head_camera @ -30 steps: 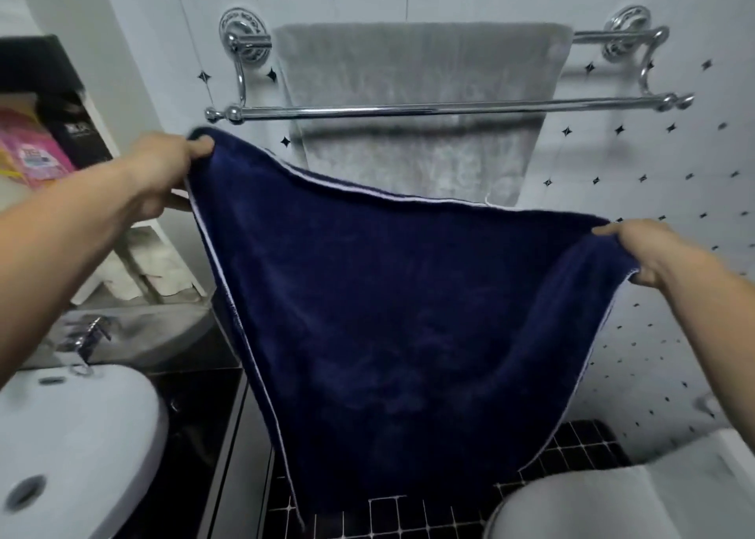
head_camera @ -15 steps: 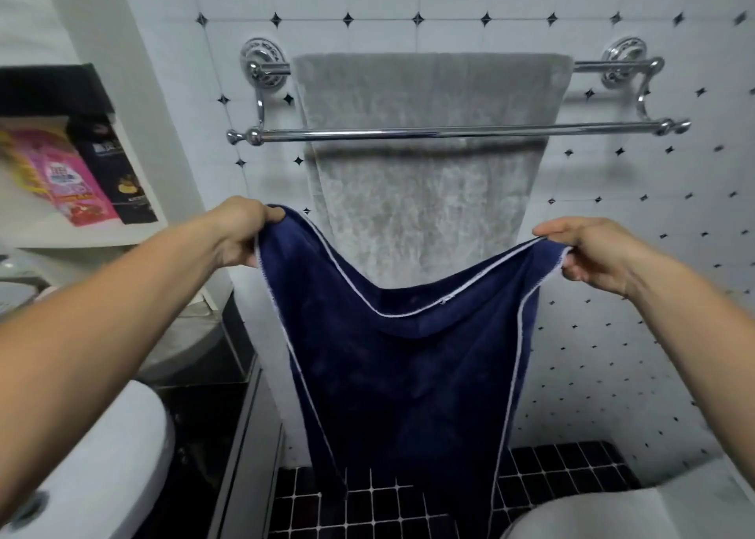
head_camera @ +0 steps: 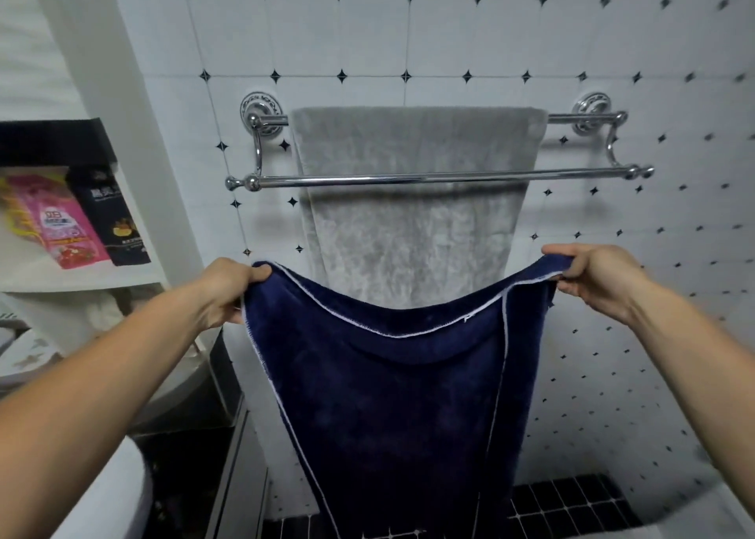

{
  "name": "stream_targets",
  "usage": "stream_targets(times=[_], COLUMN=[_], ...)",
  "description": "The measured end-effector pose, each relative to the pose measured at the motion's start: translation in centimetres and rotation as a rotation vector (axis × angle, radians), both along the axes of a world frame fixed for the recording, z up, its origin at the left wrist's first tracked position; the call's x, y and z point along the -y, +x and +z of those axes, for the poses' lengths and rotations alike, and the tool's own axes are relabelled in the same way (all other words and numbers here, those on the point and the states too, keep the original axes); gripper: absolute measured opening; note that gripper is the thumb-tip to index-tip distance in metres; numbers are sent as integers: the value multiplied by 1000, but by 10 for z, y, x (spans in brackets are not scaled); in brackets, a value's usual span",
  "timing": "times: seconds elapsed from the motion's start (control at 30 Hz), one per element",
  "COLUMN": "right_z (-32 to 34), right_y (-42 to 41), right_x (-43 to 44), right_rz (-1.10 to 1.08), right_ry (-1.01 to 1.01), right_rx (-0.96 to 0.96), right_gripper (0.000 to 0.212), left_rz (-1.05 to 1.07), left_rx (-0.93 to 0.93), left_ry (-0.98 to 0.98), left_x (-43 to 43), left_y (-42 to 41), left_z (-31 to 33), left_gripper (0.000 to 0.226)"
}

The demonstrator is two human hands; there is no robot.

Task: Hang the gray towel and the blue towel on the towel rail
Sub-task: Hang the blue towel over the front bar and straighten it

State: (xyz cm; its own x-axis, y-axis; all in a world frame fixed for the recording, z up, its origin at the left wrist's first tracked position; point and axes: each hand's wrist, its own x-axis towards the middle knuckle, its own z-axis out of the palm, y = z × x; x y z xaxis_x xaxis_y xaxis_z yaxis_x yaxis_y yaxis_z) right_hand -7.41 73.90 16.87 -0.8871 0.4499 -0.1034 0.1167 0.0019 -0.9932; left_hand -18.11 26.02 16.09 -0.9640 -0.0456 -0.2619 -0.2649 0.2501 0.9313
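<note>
- Wall [head_camera: 470, 39]: white tile with small black diamond insets, filling the view from 10 to 2 o'clock.
- Towel rail [head_camera: 441, 178]: chrome, two bars, fixed to the wall at 12 o'clock; front bar bare.
- Gray towel [head_camera: 412, 228]: draped over the rear bar, hanging flat behind the front bar.
- Blue towel [head_camera: 392, 407]: dark navy with white edging, held up below the rail at 6 o'clock; top edge sags between the hands, body hangs down.
- Left hand [head_camera: 228, 293]: at 9 o'clock, fingers closed on the blue towel's upper left corner.
- Right hand [head_camera: 592, 281]: at 3 o'clock, fingers pinching the upper right corner.
- Shelf [head_camera: 61, 273]: at 9 o'clock, carrying a pink packet [head_camera: 61, 228] and a black packet [head_camera: 114, 219].
</note>
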Motion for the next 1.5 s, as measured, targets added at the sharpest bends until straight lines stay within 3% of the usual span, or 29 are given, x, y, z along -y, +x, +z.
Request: stream_targets(times=[0.1, 0.3, 0.4, 0.47, 0.57, 0.67, 0.87, 1.03, 1.23, 1.33, 1.5], right_z=[-1, -6, -5, -4, -1, 2, 12, 12, 16, 15, 12], right_y=[4, 11, 12, 13, 15, 15, -5, -6, 3, 3, -3], right_x=[-5, -24, -28, -24, -4, 39, 144, 163, 164, 168, 164], right_rz=[-16, -70, -85, -111, -52, 145, 489, 581, 767, 748, 421], right_ry=[118, 383, 625, 682, 433, 235, 297, 294, -72, -1, 354], right_rx=[20, 46, 162, 151, -160, -381, -415, -384, -396, -370, -414], right_gripper=[59, 9, 35, 41, 11, 27, 25, 26, 22, 19, 16], left_rz=[33, 29, -18, -42, -40, -74, -225, -253, -375, -422, -430], left_rx=[-7, -8, 1, 7, 34, 54, -45, -122, -108, -127, -114], left_ry=[7, 26, 42, 53, 102, 198, 428, 505, 562, 550, 561], left_x=[8, 4, -12, -22, -39, -69, -146, -156, -141, -144, -143], left_y=[-5, -8, -1, 3, 10, 20, 56, 69, 63, 67, 71], left_z=[-8, -7, -3, -1, 1, 5, 13, 4, 4, 7, 9], left_gripper=[13, 16, 16, 17, 18, 18, 13, 13, 33, 34, 35])
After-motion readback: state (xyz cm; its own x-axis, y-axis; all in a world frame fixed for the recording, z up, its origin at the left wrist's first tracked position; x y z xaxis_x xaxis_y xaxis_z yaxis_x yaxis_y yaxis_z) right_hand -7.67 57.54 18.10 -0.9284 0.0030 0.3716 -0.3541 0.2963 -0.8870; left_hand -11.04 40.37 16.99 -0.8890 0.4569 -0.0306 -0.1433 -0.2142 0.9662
